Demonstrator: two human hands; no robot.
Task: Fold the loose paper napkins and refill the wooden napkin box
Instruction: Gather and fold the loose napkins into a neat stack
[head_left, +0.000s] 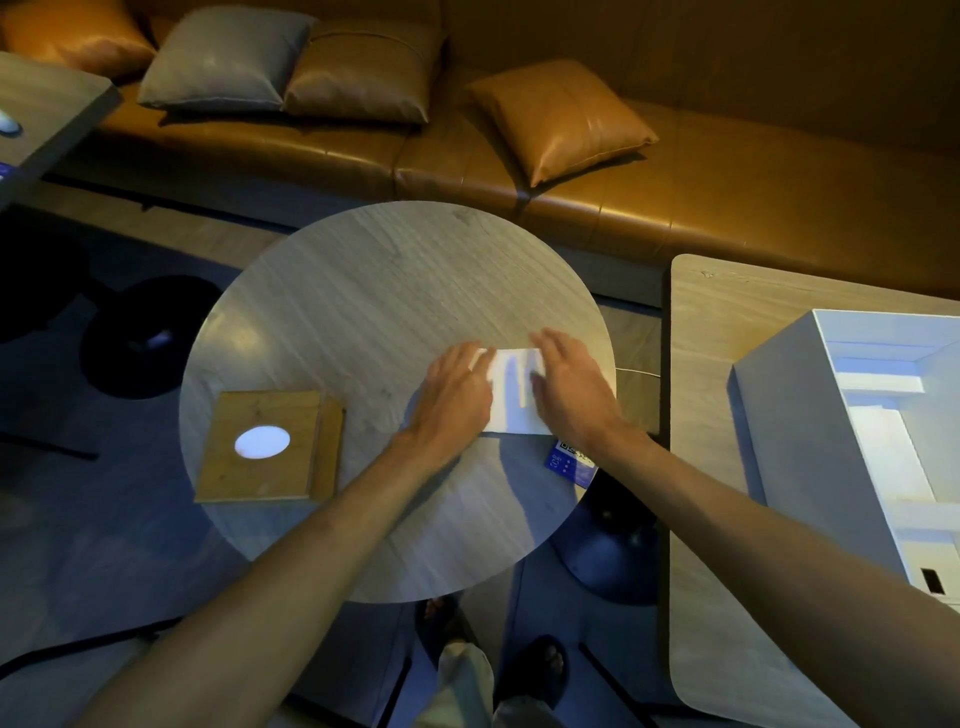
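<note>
The fold is under way: the left hand (457, 387) and right hand (569, 387) lie flat, fingers spread and gripping nothing, pressing the white paper napkin (511, 400) onto the round grey wood-grain surface (363, 291). Next it probably needs creasing, then carrying left to the square wooden napkin box (270, 447), well apart. A blue printed card (569, 462) lies near, obstructing nothing

White paper napkin (511, 397) lies flat on the right side of the round surface (363, 291), a rectangle with its near edge straight and both sides partly covered. Over on the left, near the surface's edge, sits the wooden napkin box (267, 447), square and flat-topped, an oval opening in its lid showing white inside.
</note>
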